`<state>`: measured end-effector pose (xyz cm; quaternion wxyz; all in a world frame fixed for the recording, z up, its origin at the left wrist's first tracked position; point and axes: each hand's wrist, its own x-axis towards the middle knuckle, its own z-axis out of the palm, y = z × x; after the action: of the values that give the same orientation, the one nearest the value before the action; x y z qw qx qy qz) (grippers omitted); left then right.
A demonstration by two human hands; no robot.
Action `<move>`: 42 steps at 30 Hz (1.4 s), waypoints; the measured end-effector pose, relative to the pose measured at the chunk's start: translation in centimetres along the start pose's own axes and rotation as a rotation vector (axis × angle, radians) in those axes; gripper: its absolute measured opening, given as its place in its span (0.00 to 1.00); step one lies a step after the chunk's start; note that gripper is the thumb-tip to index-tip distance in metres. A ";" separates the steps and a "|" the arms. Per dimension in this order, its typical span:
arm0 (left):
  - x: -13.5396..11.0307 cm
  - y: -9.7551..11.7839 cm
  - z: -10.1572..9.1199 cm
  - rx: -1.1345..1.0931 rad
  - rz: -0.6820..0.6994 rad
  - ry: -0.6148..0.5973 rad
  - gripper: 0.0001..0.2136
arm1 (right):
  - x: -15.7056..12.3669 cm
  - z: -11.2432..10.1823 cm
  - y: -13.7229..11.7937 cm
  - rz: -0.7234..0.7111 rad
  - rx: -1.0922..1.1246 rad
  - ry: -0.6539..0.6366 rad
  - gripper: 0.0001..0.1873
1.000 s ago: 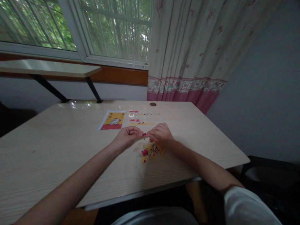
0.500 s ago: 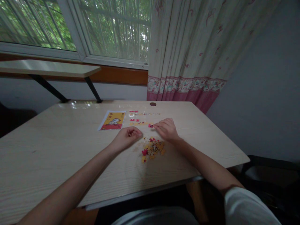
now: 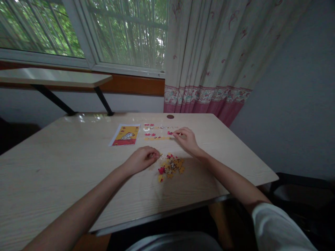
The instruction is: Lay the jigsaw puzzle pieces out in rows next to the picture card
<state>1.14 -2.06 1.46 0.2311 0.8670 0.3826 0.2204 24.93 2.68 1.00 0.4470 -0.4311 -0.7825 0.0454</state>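
Note:
My right hand [image 3: 186, 140] pinches a red puzzle piece [image 3: 170, 133] with dark marks between thumb and fingertips, just above the right end of a row of yellow puzzle pieces [image 3: 158, 138]. Two red pieces [image 3: 150, 134] lie to the left of it. Farther back runs a row of mixed pale pieces [image 3: 161, 127], with more red pieces [image 3: 149, 124] behind. My left hand [image 3: 143, 158] rests closed, its fingertips at the left edge of a pile of loose puzzle pieces [image 3: 171, 165]. Whatever its fingers hold, if anything, is hidden.
A printed picture card [image 3: 125, 135] of a white animal on yellow and red lies left of the rows. The pale wooden table [image 3: 78, 167] carries a raised shelf [image 3: 54, 76] at the back left. Beyond stand a window and a patterned curtain [image 3: 204, 62].
My right hand has moved away from me with the red piece, from the yellow row to just behind it. My left hand has come slightly nearer to me, down beside the pile.

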 end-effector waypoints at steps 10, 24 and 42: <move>0.0 0.1 0.0 0.040 0.001 -0.004 0.09 | 5.0 5.7 2.3 0.164 -0.181 -0.344 0.11; 0.0 0.4 -0.1 0.042 0.015 0.013 0.09 | 6.0 6.4 1.0 0.143 -0.304 -0.480 0.11; 0.0 0.2 -0.2 0.073 0.013 0.010 0.09 | 6.2 5.9 -0.8 -0.030 -0.428 -0.532 0.12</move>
<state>1.12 -2.18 1.74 0.1959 0.8761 0.3860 0.2122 18.66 8.44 1.96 0.1274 -0.4766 -0.8697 -0.0157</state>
